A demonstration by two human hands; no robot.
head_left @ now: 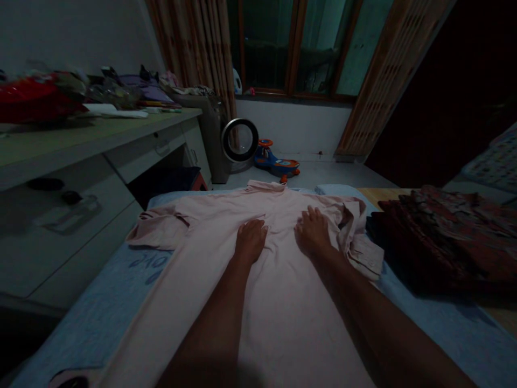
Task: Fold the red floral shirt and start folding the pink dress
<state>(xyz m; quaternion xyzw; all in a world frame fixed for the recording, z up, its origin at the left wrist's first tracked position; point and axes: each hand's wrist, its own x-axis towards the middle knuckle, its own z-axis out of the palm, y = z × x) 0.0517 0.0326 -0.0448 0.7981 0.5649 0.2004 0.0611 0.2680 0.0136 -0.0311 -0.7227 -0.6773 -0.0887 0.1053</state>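
A pale pink collared shirt [278,302] lies spread out, its collar at the far end and its short sleeves out to both sides. My left hand [251,240] rests on the upper front, left of the middle, fingers slightly bent against the cloth beside a small fold. On the right half of the chest, my right hand [314,229] presses down with its fingers apart. Light wrinkles run through the fabric between the hands. The right sleeve [365,253] is bunched and partly folded over, while the left sleeve [157,229] lies flatter.
Under the shirt is a blue patterned cover [113,302]. Folded dark red clothes [452,242] are stacked at the right. A cluttered desk with drawers [81,199] stands left. Beyond are a washing machine with its round door [239,140] ajar and a blue-orange ride-on toy [277,161].
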